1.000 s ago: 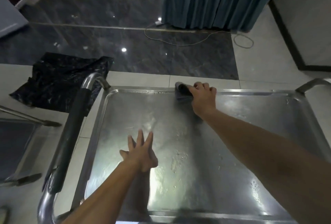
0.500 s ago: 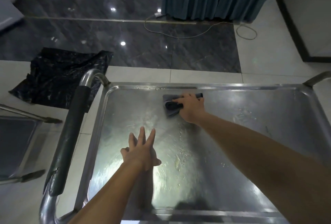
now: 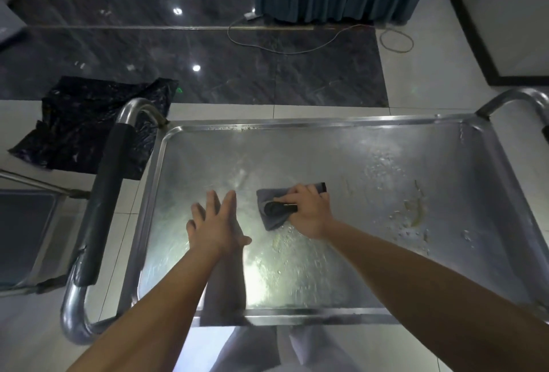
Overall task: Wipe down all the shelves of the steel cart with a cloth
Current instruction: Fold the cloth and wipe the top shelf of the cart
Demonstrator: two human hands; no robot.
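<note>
Right hand (image 3: pixel 309 212) grips cloth (image 3: pixel 271 217); left hand (image 3: pixel 215 223) flat on shelf (image 3: pixel 371 169).

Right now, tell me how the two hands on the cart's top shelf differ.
The left hand lies open, fingers straight and spread; the right hand curls its fingers round the grey cloth. The left hand holds nothing; the right hand also holds a small dark object against the cloth. The left hand sits nearer the padded handle. Both rest on the wet steel shelf.
</note>
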